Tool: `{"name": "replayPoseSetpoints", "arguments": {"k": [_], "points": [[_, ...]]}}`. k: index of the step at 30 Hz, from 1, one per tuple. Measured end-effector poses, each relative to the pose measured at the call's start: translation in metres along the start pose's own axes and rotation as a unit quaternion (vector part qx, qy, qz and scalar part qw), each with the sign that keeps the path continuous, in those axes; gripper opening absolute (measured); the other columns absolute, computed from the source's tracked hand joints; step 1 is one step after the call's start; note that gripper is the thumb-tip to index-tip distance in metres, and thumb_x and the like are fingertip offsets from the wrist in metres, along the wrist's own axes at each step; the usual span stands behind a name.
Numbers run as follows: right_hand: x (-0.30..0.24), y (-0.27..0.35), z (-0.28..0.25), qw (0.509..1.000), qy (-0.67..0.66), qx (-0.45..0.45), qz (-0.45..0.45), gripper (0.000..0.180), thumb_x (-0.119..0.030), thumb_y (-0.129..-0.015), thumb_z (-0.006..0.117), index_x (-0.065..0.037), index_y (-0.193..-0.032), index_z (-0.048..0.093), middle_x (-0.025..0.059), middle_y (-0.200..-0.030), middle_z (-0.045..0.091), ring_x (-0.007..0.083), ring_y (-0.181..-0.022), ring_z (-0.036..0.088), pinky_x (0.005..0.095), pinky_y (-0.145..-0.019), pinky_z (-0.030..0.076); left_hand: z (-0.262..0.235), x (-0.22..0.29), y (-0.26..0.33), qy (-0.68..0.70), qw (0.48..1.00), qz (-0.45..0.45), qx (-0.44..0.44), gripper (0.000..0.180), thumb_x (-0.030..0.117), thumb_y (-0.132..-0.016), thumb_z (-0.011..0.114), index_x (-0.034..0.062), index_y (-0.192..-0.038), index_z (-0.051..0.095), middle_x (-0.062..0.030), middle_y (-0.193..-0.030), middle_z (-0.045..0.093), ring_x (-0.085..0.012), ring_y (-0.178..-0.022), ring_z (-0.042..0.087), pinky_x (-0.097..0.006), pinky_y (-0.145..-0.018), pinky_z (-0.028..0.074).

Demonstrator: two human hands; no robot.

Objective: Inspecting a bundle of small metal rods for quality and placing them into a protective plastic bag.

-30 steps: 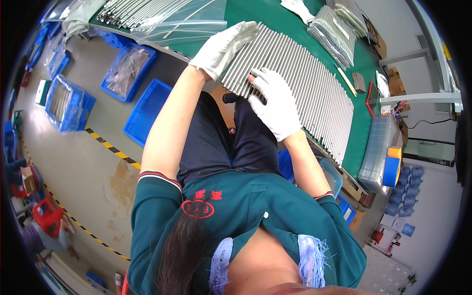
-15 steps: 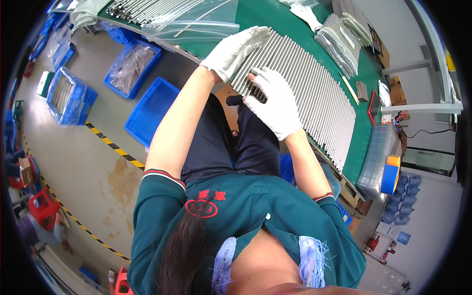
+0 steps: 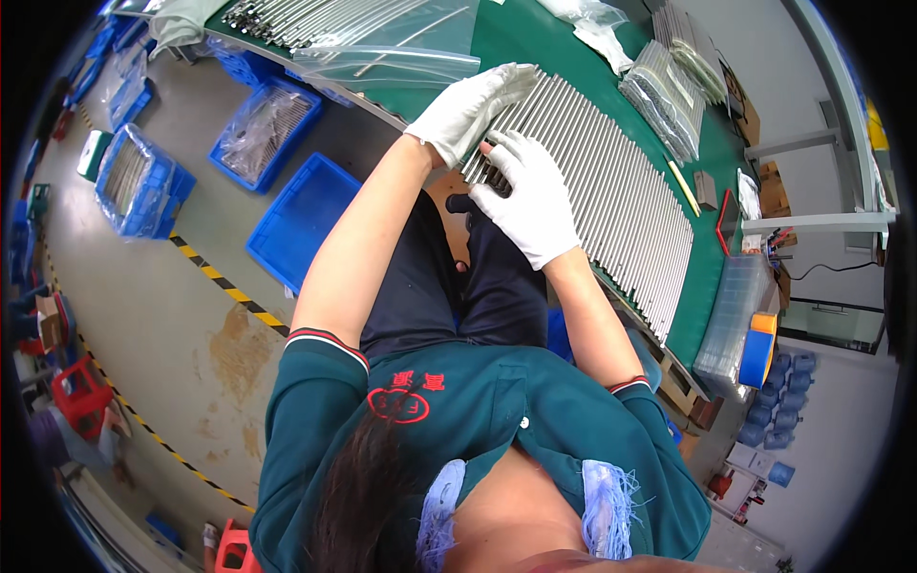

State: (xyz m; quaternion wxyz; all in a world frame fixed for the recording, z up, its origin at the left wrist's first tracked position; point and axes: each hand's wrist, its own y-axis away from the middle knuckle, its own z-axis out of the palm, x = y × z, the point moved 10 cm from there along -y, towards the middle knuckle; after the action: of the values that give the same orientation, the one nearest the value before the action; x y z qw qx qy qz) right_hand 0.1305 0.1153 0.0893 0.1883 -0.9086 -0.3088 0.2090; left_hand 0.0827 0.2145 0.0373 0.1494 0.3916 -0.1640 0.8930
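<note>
A wide row of thin silvery metal rods lies side by side on the green tabletop. My left hand, in a white glove, is stretched flat along the row's left edge, its fingers together and pointing away from me. Over the near ends of the leftmost rods is my right hand, also gloved. Its fingers rest on the rods and its thumb stands apart, with rod ends showing in the gap. A bare fingertip pokes out of the right glove. What lies under the right palm is hidden.
More rods lie with clear plastic bags at the far left. Bubble-wrapped bundles, a yellow stick and a small grey block sit to the right. A blue bin stands on the floor at left.
The view has shifted slightly, so the table sits a little lower and further right. Both hands stay at the left end of the row, with little change in pose.
</note>
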Motion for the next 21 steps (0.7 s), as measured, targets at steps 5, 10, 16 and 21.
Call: {"name": "replayPoseSetpoints", "arguments": {"k": [5, 10, 16, 21], "points": [[0.003, -0.004, 0.004, 1.0, -0.005, 0.004, -0.003, 0.041, -0.025, -0.07, 0.07, 0.0, -0.102, 0.063, 0.0163, -0.108, 0.061, 0.0336, -0.106, 0.054, 0.0417, -0.095, 0.041, 0.002, -0.001, 0.0, -0.033, 0.999, -0.021, 0.007, 0.058, 0.037, -0.099, 0.045, -0.0033, -0.139, 0.037, -0.0147, -0.142, 0.042, -0.0255, -0.135, 0.034, -0.036, -0.114, 0.026], [0.004, -0.015, 0.003, 0.994, -0.017, -0.039, 0.097, 0.044, -0.034, -0.07, 0.072, 0.0, -0.096, 0.064, 0.0158, -0.105, 0.062, 0.0318, -0.103, 0.057, 0.0391, -0.092, 0.044, 0.001, -0.003, 0.003, -0.058, 0.997, -0.049, 0.024, 0.062, 0.041, -0.098, 0.047, -0.0029, -0.14, 0.037, -0.0155, -0.143, 0.04, -0.026, -0.136, 0.032, -0.037, -0.113, 0.026], [0.006, -0.007, -0.002, 0.994, -0.046, -0.051, 0.084, 0.045, -0.035, -0.073, 0.069, -0.002, -0.103, 0.062, 0.0161, -0.112, 0.06, 0.0327, -0.108, 0.056, 0.0405, -0.095, 0.043, -0.002, -0.006, 0.0, -0.159, 0.987, -0.021, -0.001, 0.054, 0.035, -0.1, 0.043, -0.0038, -0.138, 0.04, -0.0151, -0.141, 0.043, -0.0268, -0.132, 0.04, -0.038, -0.112, 0.027], [0.053, 0.012, -0.045, 0.996, 0.05, -0.054, 0.058, 0.051, -0.04, -0.079, 0.065, -0.004, -0.115, 0.06, 0.0155, -0.124, 0.056, 0.0327, -0.121, 0.048, 0.0422, -0.104, 0.035, 0.025, -0.001, -0.01, -0.529, 0.848, 0.015, -0.044, 0.037, 0.025, -0.096, 0.051, 0.0063, -0.128, 0.056, -0.0107, -0.13, 0.056, -0.0204, -0.122, 0.051, -0.031, -0.104, 0.037]]}}
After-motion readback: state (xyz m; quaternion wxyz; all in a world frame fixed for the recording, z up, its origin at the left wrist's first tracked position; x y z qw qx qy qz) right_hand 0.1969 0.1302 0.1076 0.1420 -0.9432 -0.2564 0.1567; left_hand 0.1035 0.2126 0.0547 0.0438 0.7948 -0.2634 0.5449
